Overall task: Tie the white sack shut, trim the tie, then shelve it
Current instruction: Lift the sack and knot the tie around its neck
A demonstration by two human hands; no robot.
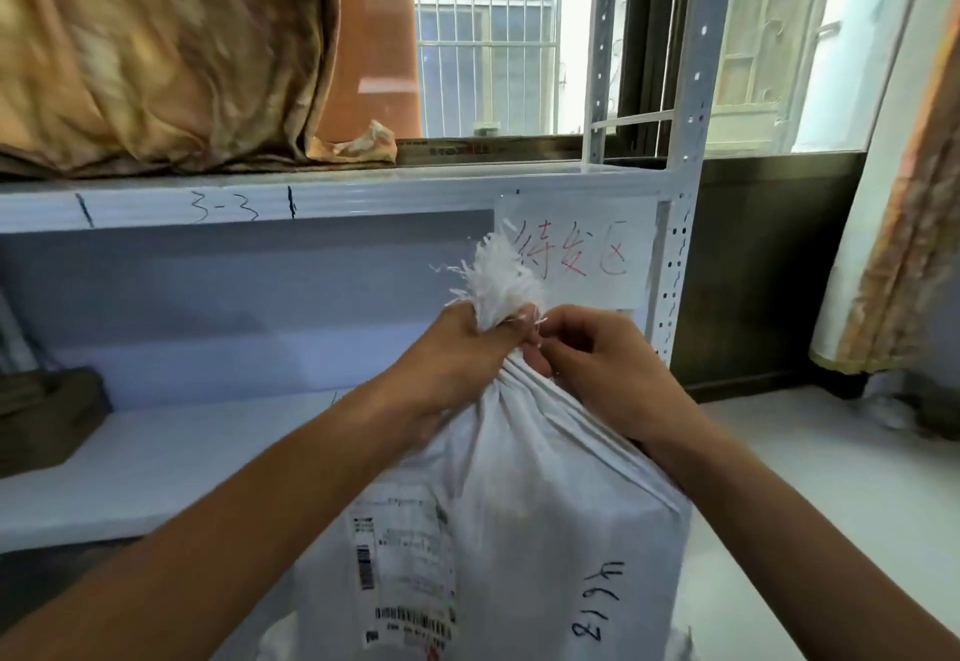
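A white woven sack (524, 515) stands upright in front of me, with a shipping label and black handwritten digits on its side. Its mouth is gathered into a neck, and a frayed white tuft (501, 278) sticks up above it. My left hand (457, 364) is wrapped around the gathered neck from the left. My right hand (592, 356) pinches at the neck from the right, fingers closed on a thin white strand there. Whether that strand is a tie or loose fraying cannot be told. No cutting tool is in view.
A white metal shelf unit (311, 203) stands right behind the sack, its edge marked "3-3", with a paper sign (582, 249) taped on. Tan fabric bundles (156, 52) fill the upper shelf. A dark bag (47, 416) sits at the lower shelf's left. A window and curtain are at right.
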